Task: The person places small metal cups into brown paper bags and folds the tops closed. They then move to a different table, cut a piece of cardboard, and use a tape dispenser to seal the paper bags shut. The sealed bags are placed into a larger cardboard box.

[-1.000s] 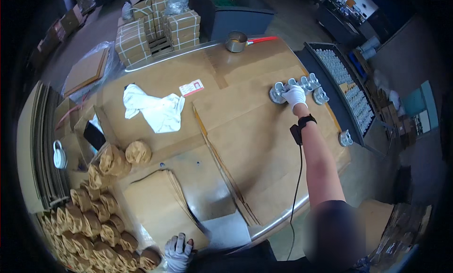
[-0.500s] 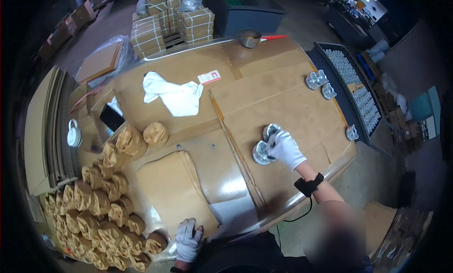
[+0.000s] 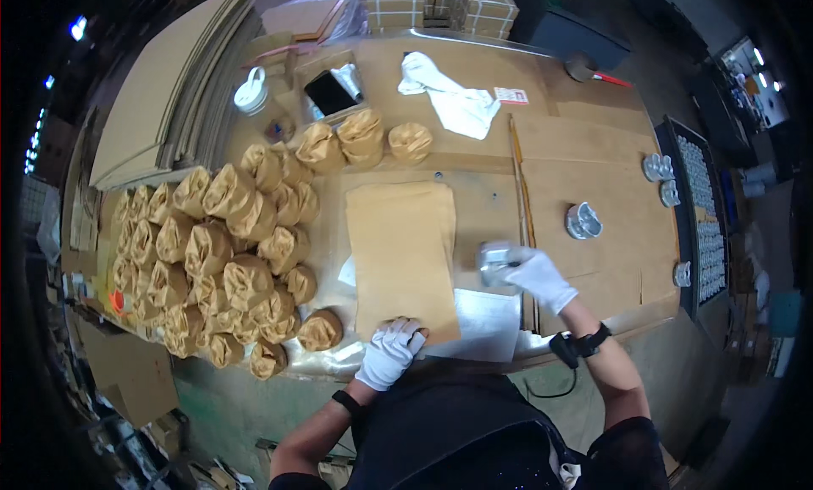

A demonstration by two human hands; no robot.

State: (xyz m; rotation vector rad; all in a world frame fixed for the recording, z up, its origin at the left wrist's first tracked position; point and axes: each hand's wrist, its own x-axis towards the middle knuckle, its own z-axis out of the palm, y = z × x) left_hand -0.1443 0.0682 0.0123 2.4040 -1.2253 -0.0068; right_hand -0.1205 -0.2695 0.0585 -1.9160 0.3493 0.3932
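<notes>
My right hand [image 3: 535,276], in a white glove, grips a shiny silver metal fitting [image 3: 494,263], slightly blurred, above the table just right of the stack of brown paper [image 3: 401,257]. The fitting's exact kind is not plain. At the stack's near edge is my gloved left hand [image 3: 389,353], its fingers curled and closed on the paper's edge. A second silver fitting [image 3: 583,221] stands on the cardboard farther right. Several paper-wrapped bundles [image 3: 247,282] crowd the table's left side, their tops crumpled and folded.
More fittings [image 3: 658,167] stand along the right edge, beside a dark tray [image 3: 707,210] filled with rows of them. At the back lie a white cloth [image 3: 450,96], a card, a red-handled pan [image 3: 582,66] and a phone [image 3: 330,93] in a box. Cardboard sheets [image 3: 169,92] lean at left.
My right hand has lifted one fitting off the cardboard and carried it left toward the paper stack; the other stays behind. My left fingers have curled at the paper's edge. The view has turned left.
</notes>
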